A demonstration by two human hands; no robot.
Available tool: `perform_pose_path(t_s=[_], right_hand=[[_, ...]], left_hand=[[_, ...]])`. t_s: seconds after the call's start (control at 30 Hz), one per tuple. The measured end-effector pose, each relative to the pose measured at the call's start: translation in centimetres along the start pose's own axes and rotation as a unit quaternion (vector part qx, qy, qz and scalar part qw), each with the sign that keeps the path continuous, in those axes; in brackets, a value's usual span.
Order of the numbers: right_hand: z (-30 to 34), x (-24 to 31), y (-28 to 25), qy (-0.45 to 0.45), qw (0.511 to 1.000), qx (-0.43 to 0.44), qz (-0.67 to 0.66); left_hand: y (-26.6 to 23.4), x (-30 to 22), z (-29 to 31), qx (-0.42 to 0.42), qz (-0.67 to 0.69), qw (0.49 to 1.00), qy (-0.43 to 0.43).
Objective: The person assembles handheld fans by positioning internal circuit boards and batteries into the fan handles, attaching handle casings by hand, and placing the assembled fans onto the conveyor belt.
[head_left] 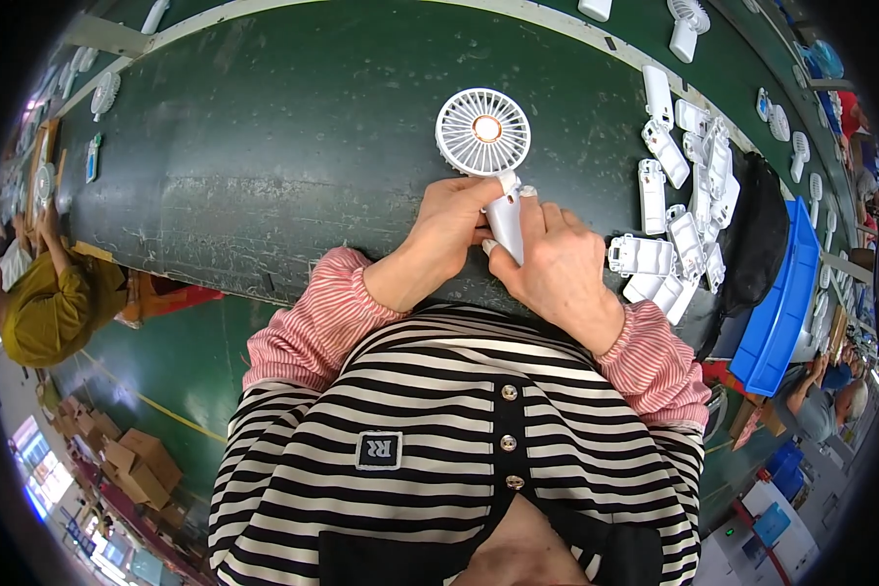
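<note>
Over the near part of the green worktable, both my hands hold a white handheld fan (482, 134). Its round slatted head with an orange-ringed centre points away from me, and the handle comes toward me. My left hand (443, 227) is closed on the handle's upper end, thumb resting just below the head. From the other side my right hand (564, 259) grips the handle lower down, its thumb near the bottom end. The fingers under the handle are partly hidden. To the right of my right hand lies a loose pile of white plastic handle shells (687, 234).
A blue plastic bin (779, 298) and a black bag (758, 239) sit past the pile on the right. Across the far rail, more white fans (689, 27) lie on a green belt. At the left, another person (54, 293) sits by the table; cardboard boxes (142, 464) stand behind.
</note>
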State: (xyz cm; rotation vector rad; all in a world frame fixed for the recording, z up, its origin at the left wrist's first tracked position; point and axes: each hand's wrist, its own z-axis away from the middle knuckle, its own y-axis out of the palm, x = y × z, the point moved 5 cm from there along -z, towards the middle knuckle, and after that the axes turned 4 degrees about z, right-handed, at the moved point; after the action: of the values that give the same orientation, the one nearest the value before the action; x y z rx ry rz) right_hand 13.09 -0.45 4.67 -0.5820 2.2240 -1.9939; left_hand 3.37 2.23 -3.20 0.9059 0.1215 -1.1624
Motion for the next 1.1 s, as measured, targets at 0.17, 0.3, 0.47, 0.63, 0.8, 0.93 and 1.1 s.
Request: perform_pose_path(t_s=[0.17, 0.3, 0.47, 0.63, 0.8, 0.93, 1.1], right_hand=[[0.2, 0.0, 0.2, -0.001, 1.0, 0.014, -0.005], [0.6, -0.1, -0.3, -0.005, 0.999, 0.008, -0.036], [1.5, -1.7, -0.4, 0.101, 0.98, -0.027, -0.167], [1.4, -3.3, 2.9, 0.228, 0.868, 0.115, -0.425], [1.6, -2.6, 4.5, 0.276, 0.718, 0.151, -0.621], [1.8, -2.4, 4.5, 0.285, 0.69, 0.154, -0.648], [1.7, -2.7, 4.5, 0.281, 0.709, 0.135, -0.633]], left_hand=[[0.0, 0.0, -0.1, -0.018, 0.01, 1.0, 0.023], [0.1, -0.2, 0.2, -0.014, 0.001, 1.0, -0.003], [-0.2, -0.3, 0.0, 0.003, -0.003, 1.0, -0.001], [0.9, -0.8, 0.5, 0.058, -0.004, 0.997, 0.056], [1.1, -0.9, 0.6, 0.099, -0.006, 0.991, 0.087], [0.9, -0.6, 0.6, 0.105, -0.003, 0.989, 0.1], [1.4, -0.7, 0.6, 0.13, -0.002, 0.986, 0.1]])
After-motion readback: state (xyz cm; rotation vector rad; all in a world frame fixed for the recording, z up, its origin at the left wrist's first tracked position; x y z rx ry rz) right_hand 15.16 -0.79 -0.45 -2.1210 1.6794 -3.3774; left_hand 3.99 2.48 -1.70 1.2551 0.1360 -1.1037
